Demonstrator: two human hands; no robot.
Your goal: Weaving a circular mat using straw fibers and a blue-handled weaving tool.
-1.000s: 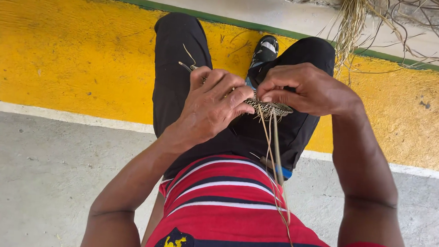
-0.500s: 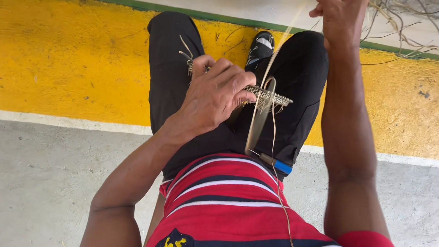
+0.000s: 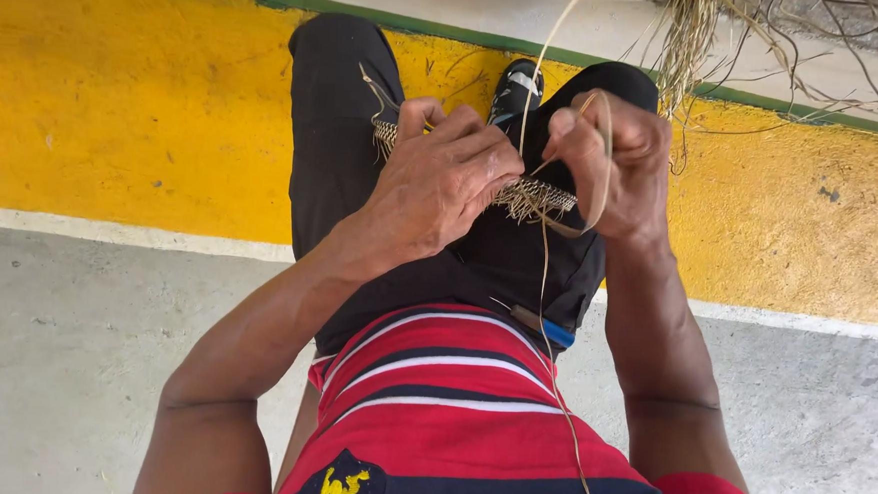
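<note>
Weaving here looks to call for steady tension: the left hand [image 3: 442, 182] presses down, fingers closed over the woven straw strip [image 3: 532, 194] lying across the black-trousered lap [image 3: 334, 151], and it should, I judge, keep that strip pinned flat while the strand is drawn snug. Just right of the strip, the right hand [image 3: 613, 166] is pinched shut on a long pale straw strand [image 3: 543, 273], which loops round its fingers, with one end running up past the strip and the other trailing down over the striped shirt [image 3: 450, 418].
</note>
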